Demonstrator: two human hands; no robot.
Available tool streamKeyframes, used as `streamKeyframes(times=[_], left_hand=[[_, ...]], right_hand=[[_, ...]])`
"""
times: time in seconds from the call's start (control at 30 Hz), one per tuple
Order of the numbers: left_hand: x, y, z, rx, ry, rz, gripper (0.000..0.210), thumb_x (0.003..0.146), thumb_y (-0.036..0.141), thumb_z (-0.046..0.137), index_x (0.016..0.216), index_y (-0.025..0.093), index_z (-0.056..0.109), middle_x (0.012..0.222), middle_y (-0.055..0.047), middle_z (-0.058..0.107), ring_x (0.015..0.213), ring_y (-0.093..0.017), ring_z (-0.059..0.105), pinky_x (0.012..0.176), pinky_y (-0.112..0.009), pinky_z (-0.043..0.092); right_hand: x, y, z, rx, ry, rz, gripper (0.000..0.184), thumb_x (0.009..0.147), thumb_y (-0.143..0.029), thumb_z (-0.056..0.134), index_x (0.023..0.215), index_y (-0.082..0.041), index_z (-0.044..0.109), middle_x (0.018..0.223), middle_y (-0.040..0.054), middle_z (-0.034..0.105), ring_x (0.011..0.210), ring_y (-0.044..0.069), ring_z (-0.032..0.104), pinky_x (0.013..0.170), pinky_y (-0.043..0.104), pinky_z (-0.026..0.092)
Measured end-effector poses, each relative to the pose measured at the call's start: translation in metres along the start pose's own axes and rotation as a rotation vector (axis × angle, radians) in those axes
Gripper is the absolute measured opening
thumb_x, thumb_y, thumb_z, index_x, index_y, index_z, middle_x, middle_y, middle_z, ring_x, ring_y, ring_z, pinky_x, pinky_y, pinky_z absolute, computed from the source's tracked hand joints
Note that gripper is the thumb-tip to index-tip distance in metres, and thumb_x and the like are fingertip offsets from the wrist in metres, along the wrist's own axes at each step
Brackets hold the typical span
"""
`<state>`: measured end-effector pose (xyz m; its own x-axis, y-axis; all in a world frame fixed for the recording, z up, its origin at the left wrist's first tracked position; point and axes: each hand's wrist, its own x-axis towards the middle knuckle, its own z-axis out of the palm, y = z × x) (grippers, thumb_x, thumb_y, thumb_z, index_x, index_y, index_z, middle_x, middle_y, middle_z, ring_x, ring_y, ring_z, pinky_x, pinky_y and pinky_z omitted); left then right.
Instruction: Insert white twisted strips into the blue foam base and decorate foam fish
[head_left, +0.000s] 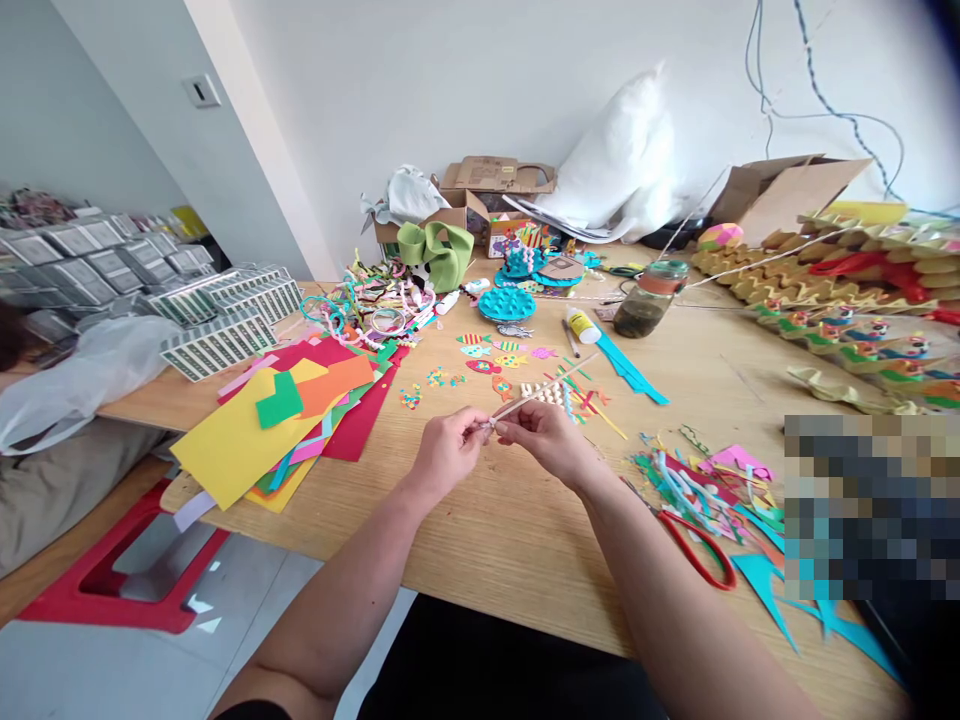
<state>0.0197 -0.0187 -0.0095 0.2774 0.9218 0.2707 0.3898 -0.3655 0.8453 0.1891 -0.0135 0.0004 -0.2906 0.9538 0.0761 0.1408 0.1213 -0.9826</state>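
Note:
Just above the near middle of the table, my left hand (pixel 447 452) and my right hand (pixel 551 440) meet fingertip to fingertip. Both pinch a narrow pale paper strip (pixel 559 378), whose long free end points up and to the right. What the fingertips cover of it is hidden. Beyond my hands lie several small paper fish (pixel 482 367) in bright colours. Rows of little cream pieces (pixel 546 391) sit just behind my right hand, with thin coloured strips (pixel 592 402) beside them. Tiny coloured paper dots (pixel 410 397) are piled further left.
Coloured paper sheets (pixel 232 440) overlap at the left. Red-handled scissors (pixel 697 550) and paper scraps (pixel 690 490) lie at the right. A glue bottle (pixel 581 326), a jar (pixel 651 300) and a blue bumpy disc (pixel 507 304) stand further back. Egg trays (pixel 817 285) fill the far right.

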Motion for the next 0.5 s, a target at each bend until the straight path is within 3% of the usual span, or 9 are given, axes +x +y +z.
streamKeyframes(times=[0.3, 0.4, 0.5], left_hand=[[-0.0016, -0.0019, 0.0009, 0.057, 0.046, 0.018, 0.017, 0.084, 0.024, 0.052, 0.097, 0.022, 0.064, 0.079, -0.005, 0.07, 0.074, -0.017, 0.064, 0.066, -0.024, 0.047], [-0.0015, -0.0008, 0.002, -0.012, 0.045, -0.047, 0.015, 0.084, 0.027, 0.053, 0.092, 0.02, 0.064, 0.073, -0.005, 0.068, 0.069, -0.015, 0.062, 0.059, -0.022, 0.046], [0.0002, 0.0023, 0.0014, -0.167, 0.012, -0.172, 0.018, 0.082, 0.033, 0.056, 0.087, 0.017, 0.062, 0.065, -0.002, 0.063, 0.055, -0.011, 0.056, 0.048, -0.018, 0.041]], right_hand=[[-0.0019, -0.006, -0.0015, -0.196, 0.044, 0.0, 0.029, 0.076, -0.044, 0.058, 0.07, -0.016, 0.063, 0.059, 0.0006, 0.056, 0.055, 0.011, 0.048, 0.05, 0.024, 0.036], [-0.0022, -0.0082, -0.0001, -0.274, 0.072, -0.046, 0.028, 0.078, -0.042, 0.056, 0.069, -0.016, 0.063, 0.057, 0.0003, 0.055, 0.053, 0.011, 0.044, 0.048, 0.024, 0.032], [-0.0026, -0.0099, 0.0023, -0.306, 0.091, -0.06, 0.027, 0.08, -0.039, 0.055, 0.07, -0.016, 0.063, 0.063, 0.0026, 0.06, 0.057, 0.012, 0.047, 0.052, 0.026, 0.035]])
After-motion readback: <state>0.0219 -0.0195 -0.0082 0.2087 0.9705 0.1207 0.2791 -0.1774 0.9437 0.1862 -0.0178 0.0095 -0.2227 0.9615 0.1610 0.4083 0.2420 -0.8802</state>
